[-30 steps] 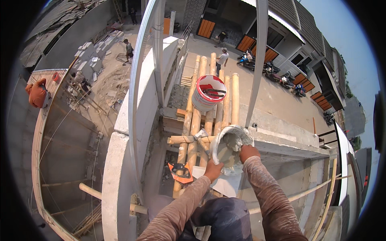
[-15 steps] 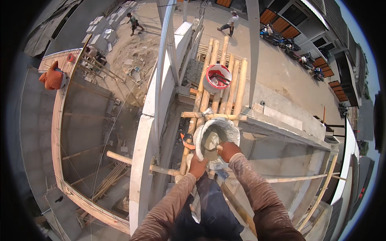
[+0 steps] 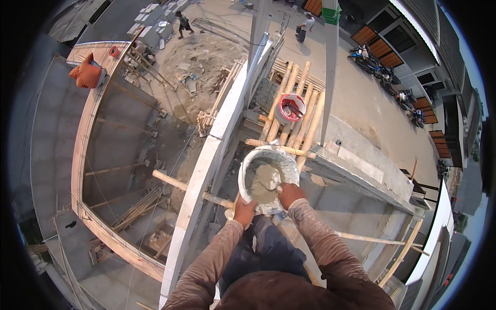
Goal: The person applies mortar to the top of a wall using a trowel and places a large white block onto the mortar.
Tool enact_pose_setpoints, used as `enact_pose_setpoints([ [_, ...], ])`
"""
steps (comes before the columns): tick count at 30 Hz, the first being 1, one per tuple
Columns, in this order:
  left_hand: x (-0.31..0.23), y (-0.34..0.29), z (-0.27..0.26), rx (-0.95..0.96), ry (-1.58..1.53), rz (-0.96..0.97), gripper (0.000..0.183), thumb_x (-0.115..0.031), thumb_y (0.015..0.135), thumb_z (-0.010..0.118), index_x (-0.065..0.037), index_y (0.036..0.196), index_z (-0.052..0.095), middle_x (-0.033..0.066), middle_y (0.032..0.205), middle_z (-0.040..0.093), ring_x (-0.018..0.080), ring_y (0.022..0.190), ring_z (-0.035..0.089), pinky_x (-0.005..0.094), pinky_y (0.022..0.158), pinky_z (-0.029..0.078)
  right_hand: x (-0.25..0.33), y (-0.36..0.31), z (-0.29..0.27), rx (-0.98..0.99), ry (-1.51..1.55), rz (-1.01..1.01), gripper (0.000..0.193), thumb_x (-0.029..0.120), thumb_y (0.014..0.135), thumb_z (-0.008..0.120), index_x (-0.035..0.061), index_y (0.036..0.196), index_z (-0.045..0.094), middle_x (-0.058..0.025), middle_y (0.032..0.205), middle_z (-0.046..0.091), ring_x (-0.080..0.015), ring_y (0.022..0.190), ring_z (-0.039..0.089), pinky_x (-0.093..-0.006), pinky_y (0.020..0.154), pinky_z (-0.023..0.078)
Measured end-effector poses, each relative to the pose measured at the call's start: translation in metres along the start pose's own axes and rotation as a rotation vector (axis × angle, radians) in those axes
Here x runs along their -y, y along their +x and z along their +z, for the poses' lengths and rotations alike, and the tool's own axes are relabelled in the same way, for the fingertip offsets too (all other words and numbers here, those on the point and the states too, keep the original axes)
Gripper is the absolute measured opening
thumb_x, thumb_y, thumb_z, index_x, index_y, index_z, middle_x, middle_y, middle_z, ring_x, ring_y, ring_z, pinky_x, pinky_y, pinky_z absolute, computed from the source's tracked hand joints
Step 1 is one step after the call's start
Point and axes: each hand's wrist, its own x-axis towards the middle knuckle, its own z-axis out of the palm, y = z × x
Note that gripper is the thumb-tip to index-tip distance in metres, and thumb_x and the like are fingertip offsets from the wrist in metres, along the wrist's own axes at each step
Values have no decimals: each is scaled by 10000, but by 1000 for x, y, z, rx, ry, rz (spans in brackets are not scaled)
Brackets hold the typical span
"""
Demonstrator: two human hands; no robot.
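- Well, the bucket [image 3: 269, 208] is right in front of me, just past the legs [image 3: 268, 248], with its open top up.
- Wet grey mix [image 3: 266, 181] sits in it, with a paler lump near the middle.
- My left hand [image 3: 245, 212] is curled tight on the near left rim of the bucket.
- My right hand [image 3: 291, 195] is closed like a fist at the near right side of the rim. I can't tell what it has hold of, because the fingers hide it.
- A cross pole [image 3: 289, 150] lies just beyond the bucket. I can't tell if the two touch.
- Past that, more poles [image 3: 314, 119] lie side by side, and a red and white pail [image 3: 283, 118] stands on them with tools [image 3: 293, 109] inside.
- Left of the bucket runs a long white wall [image 3: 188, 217].
- Far left, a person in orange [image 3: 87, 75] is up on a ledge [image 3: 78, 170].
- Up top, one person [image 3: 183, 25] is near a sand pile [image 3: 206, 57].
- To the right, motorbikes [image 3: 387, 75] stand in a row.
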Motion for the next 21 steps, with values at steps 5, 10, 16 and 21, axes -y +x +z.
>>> enact_pose_setpoints([
  [5,-30,-34,-5,-28,-53,-65,455,-27,875,582,-12,1306,440,138,1148,624,260,954,684,371,672,639,52,-22,0,83,-63,1,332,271,916,555,73,1167,646,-225,1110,674,-391,1066,646,-483,934,508],
  [10,-11,-50,-39,-74,-111,-19,454,-24,866,593,5,1294,446,139,1141,626,256,946,685,365,678,638,69,-59,-8,92,-189,-247,305,219,907,539,72,1157,631,-232,1102,660,-397,997,671,-484,880,535],
  [16,20,-64,-58,-160,22,69,431,8,863,585,12,1280,476,134,1102,640,238,882,687,347,663,626,86,-74,17,69,-373,-338,300,160,919,514,86,1192,614,-223,1068,644,-365,983,687,-468,836,554],
  [21,14,-97,-66,-139,-203,44,460,12,871,552,-29,1320,461,131,1111,642,252,923,698,356,678,633,93,-82,12,50,-373,-379,290,145,906,528,84,1174,620,-242,1079,644,-387,945,693,-464,826,559],
])
